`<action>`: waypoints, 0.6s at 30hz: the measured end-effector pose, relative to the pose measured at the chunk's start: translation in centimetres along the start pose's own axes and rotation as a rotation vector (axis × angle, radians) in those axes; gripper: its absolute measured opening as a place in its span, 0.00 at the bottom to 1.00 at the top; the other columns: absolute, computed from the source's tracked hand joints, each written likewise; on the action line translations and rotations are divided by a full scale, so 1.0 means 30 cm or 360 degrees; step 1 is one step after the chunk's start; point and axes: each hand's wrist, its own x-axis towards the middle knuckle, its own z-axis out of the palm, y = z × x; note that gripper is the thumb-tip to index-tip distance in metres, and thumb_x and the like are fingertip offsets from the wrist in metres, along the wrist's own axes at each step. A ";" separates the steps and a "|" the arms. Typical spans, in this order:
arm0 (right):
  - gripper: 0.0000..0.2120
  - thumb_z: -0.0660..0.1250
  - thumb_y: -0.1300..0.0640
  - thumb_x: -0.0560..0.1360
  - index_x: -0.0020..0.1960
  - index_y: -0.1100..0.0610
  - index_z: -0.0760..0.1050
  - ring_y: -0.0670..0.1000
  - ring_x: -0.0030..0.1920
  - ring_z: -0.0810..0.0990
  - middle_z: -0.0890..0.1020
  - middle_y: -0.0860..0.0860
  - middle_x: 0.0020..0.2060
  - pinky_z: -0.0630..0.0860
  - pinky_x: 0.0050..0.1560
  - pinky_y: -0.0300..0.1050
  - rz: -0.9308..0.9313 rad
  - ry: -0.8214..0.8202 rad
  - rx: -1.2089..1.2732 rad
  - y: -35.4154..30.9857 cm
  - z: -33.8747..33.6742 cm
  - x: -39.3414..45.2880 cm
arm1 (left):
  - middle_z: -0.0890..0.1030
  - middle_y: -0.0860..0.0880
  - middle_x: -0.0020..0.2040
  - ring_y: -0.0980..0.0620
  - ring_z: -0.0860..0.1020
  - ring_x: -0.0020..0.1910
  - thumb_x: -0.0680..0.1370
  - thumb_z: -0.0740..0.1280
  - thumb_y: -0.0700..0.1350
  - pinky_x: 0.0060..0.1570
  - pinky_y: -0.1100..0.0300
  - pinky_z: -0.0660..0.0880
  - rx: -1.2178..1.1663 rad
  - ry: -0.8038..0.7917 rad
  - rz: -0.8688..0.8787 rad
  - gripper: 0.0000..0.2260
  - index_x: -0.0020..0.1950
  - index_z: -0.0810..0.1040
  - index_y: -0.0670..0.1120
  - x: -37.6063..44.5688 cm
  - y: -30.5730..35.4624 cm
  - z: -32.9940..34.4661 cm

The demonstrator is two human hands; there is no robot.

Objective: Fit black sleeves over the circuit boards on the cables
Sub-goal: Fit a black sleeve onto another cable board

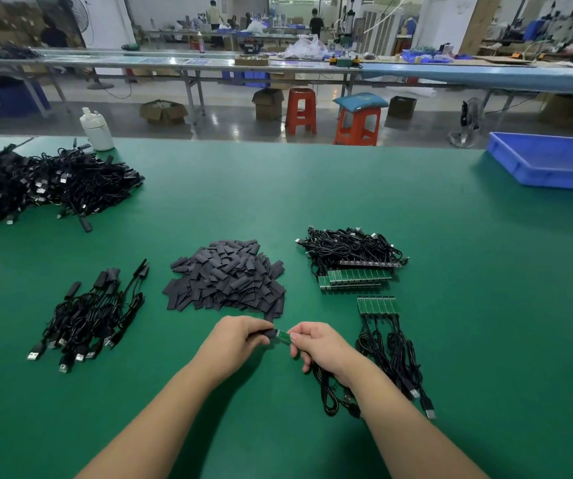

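I am observing the left hand [240,335] pinching a black sleeve [268,332], its mouth meeting the small green circuit board [282,336], which the right hand [316,344] is pinching at its far end, cable [326,392] trailing below the wrist. Both are sitting just above the green mat [312,195], in front of the sleeve pile [226,276]. I am judging the sleeve light, soft and flattened, best squeezed open at its edges; the board thin, rigid and fragile at its wire joints, best held by its edges.
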 end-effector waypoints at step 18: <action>0.07 0.62 0.58 0.82 0.53 0.58 0.78 0.44 0.28 0.72 0.81 0.48 0.35 0.79 0.36 0.41 0.0001 -0.0005 -0.0111 0.019 0.001 0.016 | 0.84 0.53 0.54 0.51 0.81 0.53 0.79 0.68 0.47 0.55 0.58 0.74 0.0218 -0.0124 0.0087 0.12 0.61 0.81 0.50 0.000 0.052 -0.018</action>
